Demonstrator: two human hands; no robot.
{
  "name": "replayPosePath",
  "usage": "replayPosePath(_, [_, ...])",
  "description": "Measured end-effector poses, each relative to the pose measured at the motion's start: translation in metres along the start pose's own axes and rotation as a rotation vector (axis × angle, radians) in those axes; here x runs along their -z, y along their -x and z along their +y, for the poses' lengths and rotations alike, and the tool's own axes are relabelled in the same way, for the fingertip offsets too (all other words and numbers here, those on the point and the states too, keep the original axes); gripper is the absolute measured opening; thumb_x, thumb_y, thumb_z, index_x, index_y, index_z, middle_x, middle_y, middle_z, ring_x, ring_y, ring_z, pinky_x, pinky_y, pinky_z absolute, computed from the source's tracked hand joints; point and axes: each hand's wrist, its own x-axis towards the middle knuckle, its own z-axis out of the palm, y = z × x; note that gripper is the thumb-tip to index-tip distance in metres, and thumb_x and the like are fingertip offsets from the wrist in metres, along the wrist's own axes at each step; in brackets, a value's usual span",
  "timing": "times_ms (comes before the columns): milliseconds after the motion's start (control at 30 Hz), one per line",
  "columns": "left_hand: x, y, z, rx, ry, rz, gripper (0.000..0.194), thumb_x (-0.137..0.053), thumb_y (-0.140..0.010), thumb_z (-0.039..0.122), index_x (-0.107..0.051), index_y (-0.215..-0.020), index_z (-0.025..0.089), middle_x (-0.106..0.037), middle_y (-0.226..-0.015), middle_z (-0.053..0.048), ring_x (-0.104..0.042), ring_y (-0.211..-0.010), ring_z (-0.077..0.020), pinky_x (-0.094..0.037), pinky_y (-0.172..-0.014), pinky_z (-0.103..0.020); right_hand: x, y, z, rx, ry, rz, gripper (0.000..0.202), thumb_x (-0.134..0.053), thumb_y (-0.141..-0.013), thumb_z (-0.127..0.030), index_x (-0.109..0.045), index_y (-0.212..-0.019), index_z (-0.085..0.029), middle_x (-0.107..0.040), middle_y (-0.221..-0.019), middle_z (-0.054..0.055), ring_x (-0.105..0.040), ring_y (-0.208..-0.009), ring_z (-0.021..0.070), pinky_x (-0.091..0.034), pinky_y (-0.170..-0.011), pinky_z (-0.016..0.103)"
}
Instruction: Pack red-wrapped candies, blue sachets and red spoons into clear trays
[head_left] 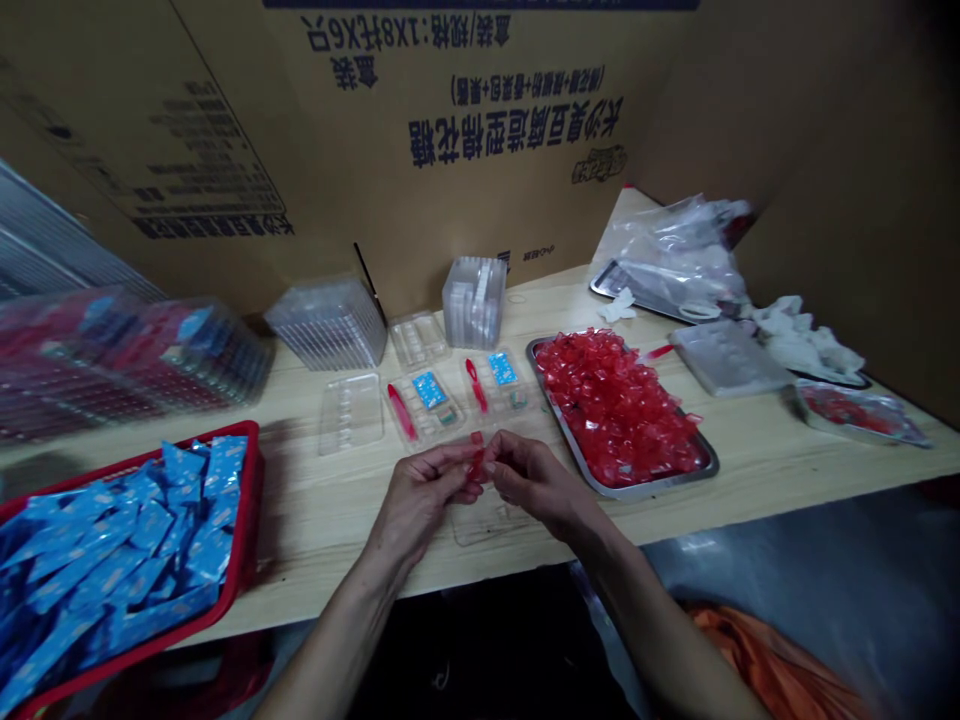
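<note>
A small red translucent plastic piece (pixel 477 456) is pinched upright between the fingers of my left hand (pixel 431 485). My right hand (pixel 529 478) has thumb and forefinger closed at the right side of the same piece. Below the hands lies a clear plastic tray (pixel 480 525), partly covered by them. Just beyond, two clear compartment trays each hold a blue packet (pixel 430 390) and a red item, one a slim red stick (pixel 403 412). To the right of my right hand, a metal tray (pixel 637 491) is heaped with red translucent pieces (pixel 615 405).
A red basket (pixel 251 500) of blue packets (pixel 127 560) stands at left, with blurred stacks of filled trays (pixel 112 360) behind. Stacked clear trays (pixel 330 325) back onto a large cardboard box (pixel 517 200). Plastic bags (pixel 682 250) and a lidded container (pixel 727 357) sit at right.
</note>
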Motion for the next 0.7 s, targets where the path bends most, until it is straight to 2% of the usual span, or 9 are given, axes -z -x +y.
replayPosePath(100, [-0.001, 0.001, -0.001, -0.021, -0.07, -0.007, 0.04, -0.084, -0.071, 0.039, -0.075, -0.1, 0.013, -0.075, -0.08, -0.007, -0.066, -0.064, -0.0122, -0.052, -0.063, -0.022, 0.002, -0.002, 0.008, 0.019, 0.096, 0.015, 0.02, -0.059, -0.083, -0.036, -0.049, -0.076, -0.02, -0.049, -0.07, -0.002, -0.041, -0.062, 0.0111, -0.032, -0.057, 0.025])
replayPosePath(267, [-0.003, -0.001, -0.002, -0.039, -0.088, 0.012, 0.034, -0.086, -0.066, 0.036, -0.071, -0.087, 0.013, -0.074, -0.071, -0.004, -0.066, -0.059, -0.0115, -0.052, -0.059, -0.02, 0.006, -0.003, 0.014, -0.013, 0.226, 0.015, 0.015, -0.057, -0.081, -0.032, -0.051, -0.078, -0.019, -0.051, -0.069, -0.002, -0.041, -0.06, 0.0107, -0.031, -0.056, 0.024])
replayPosePath(400, [-0.007, -0.001, -0.001, -0.041, -0.055, 0.028, 0.032, -0.086, -0.064, 0.027, -0.074, -0.091, 0.013, -0.074, -0.07, -0.003, -0.066, -0.059, -0.0104, -0.053, -0.06, -0.019, 0.012, -0.001, 0.012, -0.018, 0.296, 0.067, 0.011, -0.055, -0.08, -0.029, -0.052, -0.076, -0.019, -0.049, -0.065, -0.004, -0.039, -0.058, 0.01, -0.029, -0.054, 0.024])
replayPosePath(467, [-0.007, -0.002, -0.001, -0.024, 0.003, 0.022, 0.034, -0.085, -0.066, 0.026, -0.075, -0.095, 0.012, -0.076, -0.079, -0.006, -0.068, -0.064, -0.0103, -0.054, -0.065, -0.019, 0.015, -0.001, 0.012, -0.015, 0.32, 0.086, 0.011, -0.055, -0.08, -0.028, -0.051, -0.075, -0.019, -0.047, -0.064, -0.005, -0.038, -0.057, 0.0098, -0.028, -0.053, 0.024])
replayPosePath(533, [-0.006, -0.003, 0.0, 0.044, 0.084, -0.006, 0.035, -0.084, -0.068, 0.028, -0.076, -0.098, 0.012, -0.077, -0.089, -0.009, -0.07, -0.069, -0.0116, -0.055, -0.069, -0.021, 0.017, 0.0, 0.011, -0.013, 0.297, 0.085, 0.012, -0.055, -0.081, -0.029, -0.051, -0.076, -0.019, -0.046, -0.063, -0.005, -0.037, -0.057, 0.0095, -0.027, -0.053, 0.024])
replayPosePath(600, [-0.002, -0.004, 0.0, 0.11, 0.135, -0.032, 0.034, -0.085, -0.068, 0.029, -0.075, -0.096, 0.013, -0.077, -0.089, -0.009, -0.07, -0.069, -0.0125, -0.056, -0.069, -0.022, 0.016, 0.002, 0.011, -0.02, 0.232, 0.06, 0.014, -0.057, -0.081, -0.031, -0.051, -0.076, -0.019, -0.046, -0.064, -0.005, -0.036, -0.057, 0.0091, -0.027, -0.053, 0.024])
replayPosePath(700, [0.003, -0.004, -0.002, 0.105, 0.119, -0.017, 0.031, -0.088, -0.065, 0.025, -0.075, -0.091, 0.015, -0.076, -0.085, -0.006, -0.07, -0.07, -0.0132, -0.055, -0.071, -0.024, 0.014, 0.005, 0.014, -0.08, 0.118, 0.041, 0.019, -0.057, -0.084, -0.038, -0.053, -0.081, -0.019, -0.044, -0.063, -0.006, -0.034, -0.053, 0.0086, -0.026, -0.051, 0.023])
